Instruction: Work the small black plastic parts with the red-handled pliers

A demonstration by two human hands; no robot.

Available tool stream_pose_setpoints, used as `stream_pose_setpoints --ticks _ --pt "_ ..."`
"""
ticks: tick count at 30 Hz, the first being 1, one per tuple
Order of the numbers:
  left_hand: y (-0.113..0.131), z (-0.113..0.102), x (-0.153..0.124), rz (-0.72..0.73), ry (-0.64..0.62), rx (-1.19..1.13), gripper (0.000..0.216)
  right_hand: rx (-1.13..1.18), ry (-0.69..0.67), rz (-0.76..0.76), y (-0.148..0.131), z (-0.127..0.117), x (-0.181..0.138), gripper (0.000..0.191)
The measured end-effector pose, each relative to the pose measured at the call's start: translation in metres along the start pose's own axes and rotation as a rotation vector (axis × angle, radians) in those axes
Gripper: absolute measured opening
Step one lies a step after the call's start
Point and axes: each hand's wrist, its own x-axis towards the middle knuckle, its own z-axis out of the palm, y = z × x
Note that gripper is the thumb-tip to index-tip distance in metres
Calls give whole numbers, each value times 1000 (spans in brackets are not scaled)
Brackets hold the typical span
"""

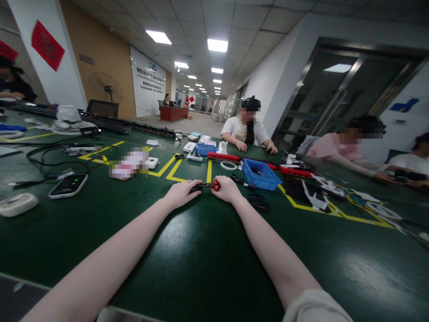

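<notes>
Both my hands are close together over the green table. My right hand [227,189] is closed around the red handles of a pair of pliers [216,184], whose metal jaws point left. Fingers are curled on my left hand [182,195], gripping a small black piece [195,189] that lies by the plier jaws; its exact kind is too small to tell. Right of my right hand lie several black cable bundles [258,202] and a blue bin [261,174] with black items inside.
Left on the green table [208,268] are a phone [129,164], a black device with green lights [69,185], a tape roll [17,204] and loose cables. Red strips [295,171] and a smaller blue tray [205,150] lie beyond my hands. A person [248,127] sits opposite; others sit right.
</notes>
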Motion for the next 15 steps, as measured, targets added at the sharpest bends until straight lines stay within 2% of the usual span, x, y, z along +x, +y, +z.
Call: stream_pose_setpoints --ticks 9,15 --pt "-3 4 1 -96 -6 -64 56 16 57 115 2 -2 -5 20" --pt "-8 4 3 -93 -25 -143 48 23 83 176 5 1 -4 19"
